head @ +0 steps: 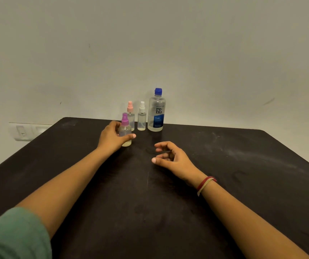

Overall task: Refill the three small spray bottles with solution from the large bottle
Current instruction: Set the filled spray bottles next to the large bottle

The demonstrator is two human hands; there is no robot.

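Clear plastic bottles (156, 113) on matt dark table (224, 165).

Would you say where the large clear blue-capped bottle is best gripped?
Grip the large clear blue-capped bottle round its labelled body, from its right: it stands upright, the white-capped small spray bottle crowds its left, and the right hand holds nothing.

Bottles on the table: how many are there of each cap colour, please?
purple-capped spray bottle: 1
pink-capped spray bottle: 1
white-capped spray bottle: 1
blue-capped large bottle: 1
Total: 4 bottles
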